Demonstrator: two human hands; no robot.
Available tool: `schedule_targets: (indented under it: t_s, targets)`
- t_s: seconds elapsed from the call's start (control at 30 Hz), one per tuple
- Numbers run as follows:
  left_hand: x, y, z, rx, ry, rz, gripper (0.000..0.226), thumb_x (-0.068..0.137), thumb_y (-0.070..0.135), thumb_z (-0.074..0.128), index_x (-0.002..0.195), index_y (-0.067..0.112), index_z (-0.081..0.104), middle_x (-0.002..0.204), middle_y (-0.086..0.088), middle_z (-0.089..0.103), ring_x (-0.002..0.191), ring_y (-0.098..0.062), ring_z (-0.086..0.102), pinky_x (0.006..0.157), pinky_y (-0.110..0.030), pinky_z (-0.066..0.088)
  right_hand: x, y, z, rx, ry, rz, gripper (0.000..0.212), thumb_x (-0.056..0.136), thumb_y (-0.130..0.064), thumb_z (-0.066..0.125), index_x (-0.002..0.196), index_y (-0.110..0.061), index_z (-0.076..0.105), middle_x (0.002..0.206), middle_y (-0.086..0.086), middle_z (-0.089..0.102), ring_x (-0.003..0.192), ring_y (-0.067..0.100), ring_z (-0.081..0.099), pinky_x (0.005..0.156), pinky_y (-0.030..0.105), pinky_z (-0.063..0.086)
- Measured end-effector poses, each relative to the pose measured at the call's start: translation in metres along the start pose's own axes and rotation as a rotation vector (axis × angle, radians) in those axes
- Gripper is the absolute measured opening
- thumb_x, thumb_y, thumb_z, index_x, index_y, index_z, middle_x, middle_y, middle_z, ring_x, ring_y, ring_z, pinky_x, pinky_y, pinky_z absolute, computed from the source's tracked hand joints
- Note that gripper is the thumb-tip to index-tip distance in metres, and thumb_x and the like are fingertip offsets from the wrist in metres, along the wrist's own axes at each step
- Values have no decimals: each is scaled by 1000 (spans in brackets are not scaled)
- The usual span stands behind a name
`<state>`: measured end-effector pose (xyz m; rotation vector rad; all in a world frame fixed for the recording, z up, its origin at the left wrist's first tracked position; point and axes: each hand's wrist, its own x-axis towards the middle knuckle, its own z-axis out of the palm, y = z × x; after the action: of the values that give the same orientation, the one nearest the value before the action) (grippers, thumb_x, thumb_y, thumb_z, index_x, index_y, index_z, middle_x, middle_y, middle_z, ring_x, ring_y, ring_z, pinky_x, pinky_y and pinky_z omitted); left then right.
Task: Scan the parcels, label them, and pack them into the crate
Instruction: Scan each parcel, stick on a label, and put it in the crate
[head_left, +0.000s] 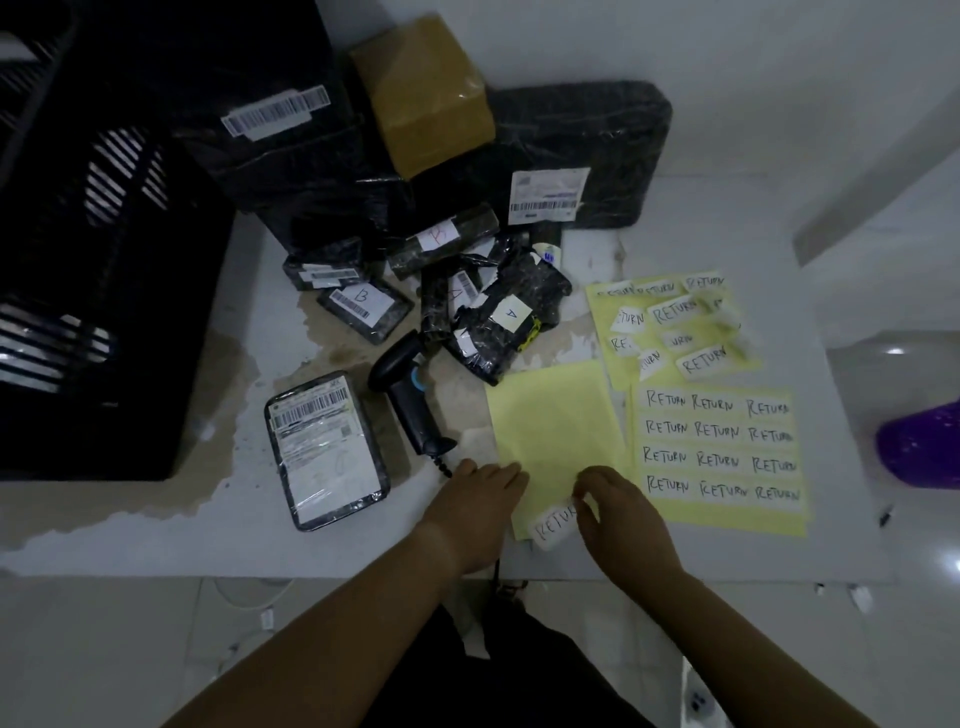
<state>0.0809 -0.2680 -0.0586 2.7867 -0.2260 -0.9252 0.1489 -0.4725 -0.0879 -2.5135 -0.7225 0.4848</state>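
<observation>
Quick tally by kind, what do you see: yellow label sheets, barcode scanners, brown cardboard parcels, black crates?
Yellow label sheets: 3
Barcode scanner: 1
Brown cardboard parcel: 1
Black crate: 1
Total: 6

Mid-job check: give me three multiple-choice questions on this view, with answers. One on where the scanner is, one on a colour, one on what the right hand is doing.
1. The scanner lies: A on the table beside the flat parcel; B in the right hand; C on top of the backing sheets.
2. The backing sheets are: A blue; B pink; C yellow.
3. The right hand: A grips the scanner; B pinches a RETURN label; C lies flat, holding nothing.

Answers: 1 A, the scanner rests on the table between the parcel and the sheets, with no hand on it. 2 C, every sheet shows yellow. 3 B, the fingertips close on the label's corner at the near sheet's edge.
</observation>
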Motion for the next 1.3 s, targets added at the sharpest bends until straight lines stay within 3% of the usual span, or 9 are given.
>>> schedule_targets:
  t_s: [0.13,0.23,0.33,0.47,0.63,0.8,0.93,1.13,1.3]
  targets:
    - [-3,-2,-5,-155,81,13,71,101,7,44,162,13,7,167,-7,21,147,-23,31,119,-33,13,-5,-2,-17,362,-43,227,4,98,-20,56,101,-21,58,100,-3,66,91,13,64,70,31,53]
    - [-17,-6,-13,-495,324,-67,57,103,17,48,158,19,29,158,-1,41,137,-19,43,112,-25,23,-8,-20,-32,446,12,268,2,97,-24,58,97,-22,58,100,-6,66,91,10,65,62,26,50]
    - [-45,-11,-24,-872,474,-196,27,102,38,56,125,25,60,117,9,65,106,-7,59,91,-23,46,-6,-49,-36,434,-15,231,10,96,-26,61,88,-21,56,87,-5,63,77,12,63,57,30,47]
    - [-84,-48,-24,-1178,510,-301,25,96,46,64,96,21,68,88,8,70,80,1,63,70,-15,47,28,-107,-21,369,-103,17,15,93,-25,65,79,-24,58,77,-8,59,70,11,60,56,23,43]
    - [-131,-116,4,-1190,620,-430,16,93,33,71,84,21,63,78,4,69,72,-6,66,67,-23,51,73,-194,25,235,-176,-174,21,90,-29,63,75,-34,49,75,-9,53,71,6,54,62,28,45]
    - [-139,-161,24,-1203,653,-489,11,95,26,69,87,20,65,83,-5,70,73,-14,65,65,-26,49,101,-230,64,206,-179,-169,16,88,-27,69,80,-27,54,66,-13,47,61,1,49,53,16,32]
    - [-132,-181,36,-1145,679,-509,11,95,20,69,86,21,63,81,8,69,73,0,61,64,-15,45,110,-233,82,173,-90,-141,14,84,-21,74,83,-14,61,78,-12,45,67,1,44,61,21,32]
    - [-126,-183,46,-1051,719,-509,10,96,25,67,88,20,64,80,3,68,75,-11,64,72,-38,55,106,-236,91,109,-30,-117,17,82,-22,75,80,-19,58,99,0,46,72,13,50,71,27,41]
    - [-123,-183,44,-992,773,-487,9,96,25,66,90,18,64,85,1,66,79,-14,62,73,-41,55,107,-233,94,76,-22,-105,13,84,-21,73,85,-15,62,106,2,47,82,13,53,78,23,40]
